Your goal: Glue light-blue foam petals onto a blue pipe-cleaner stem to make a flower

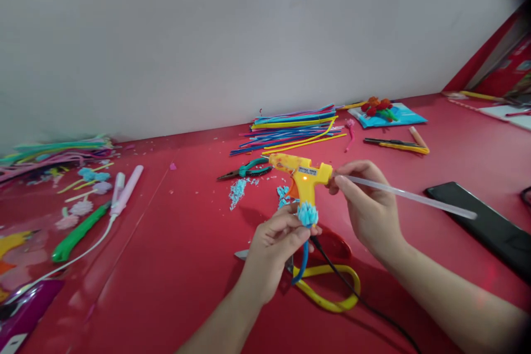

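A yellow glue gun (306,173) with a lit orange light points its nozzle to the left. My right hand (370,204) pinches the clear glue stick (415,194) where it enters the back of the gun. Between the fingers of my left hand (276,243) is a light blue flower (307,214) on a blue stem (303,265), in front of the gun's handle. Below my hands lie scissors (350,282) with yellow-edged handles, partly hidden. Blue clippings (238,193) lie beside the green-handled pliers (251,168).
Pipe cleaners (290,130) lie at the back, near a blue packet (409,113) with red flowers. A black phone (481,227) is at the right. On the left are a pink tool (126,191), a green-handled tool (78,235) and small craft pieces.
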Motion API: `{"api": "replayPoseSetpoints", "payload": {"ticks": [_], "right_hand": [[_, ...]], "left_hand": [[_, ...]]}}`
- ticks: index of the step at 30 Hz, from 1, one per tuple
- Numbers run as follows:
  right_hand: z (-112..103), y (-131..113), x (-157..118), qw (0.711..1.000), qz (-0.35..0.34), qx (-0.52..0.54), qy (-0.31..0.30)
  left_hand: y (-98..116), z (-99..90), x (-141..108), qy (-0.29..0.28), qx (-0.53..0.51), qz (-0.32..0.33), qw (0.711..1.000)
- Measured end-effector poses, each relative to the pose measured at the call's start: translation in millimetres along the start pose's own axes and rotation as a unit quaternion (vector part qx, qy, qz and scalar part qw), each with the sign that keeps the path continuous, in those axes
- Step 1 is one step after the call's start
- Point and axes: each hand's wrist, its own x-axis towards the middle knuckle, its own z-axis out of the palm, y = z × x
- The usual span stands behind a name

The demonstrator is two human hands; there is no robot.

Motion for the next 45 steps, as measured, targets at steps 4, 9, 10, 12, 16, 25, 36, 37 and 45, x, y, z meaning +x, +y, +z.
{"api": "replayPoseSetpoints", "payload": {"ticks": [4,9,10,12,16,25,36,37,45], "right_hand": [[-4,-9,1,0.999,-0.040,-0.026,-0.011],[-3,-10,-1,0.997,-0.059,-0.055,0.016],[-3,-10,-1,0.996,-0.060,-0.060,0.022],[-2,-10,-2,0.995,-0.054,-0.074,0.027],[-3,-9,-2,0.994,-0.046,-0.095,0.035],[-5,-5,-3,0.985,-0.030,-0.163,0.042],[6,2,-7,0.925,0.285,0.081,-0.236],[7,2,-8,0.916,0.309,0.091,-0.241],[-7,-8,-2,0.968,0.201,0.073,-0.132]], "left_hand": [[1,0.2,-2,0.000,-0.009,-0.007,1.000],[6,5.1,-6,-0.033,0.019,0.004,0.999],[7,6.3,-6,-0.037,0.026,0.007,0.999],[9,8.1,-7,-0.043,0.037,0.010,0.998],[10,10.2,-8,-0.052,0.060,0.009,0.997],[10,12.5,-8,-0.058,0.062,0.009,0.996],[5,8.7,-4,-0.055,0.026,0.009,0.998],[6,9.1,-4,-0.060,0.024,0.002,0.998],[3,-9.6,8,0.117,-0.054,0.002,0.992]]}}
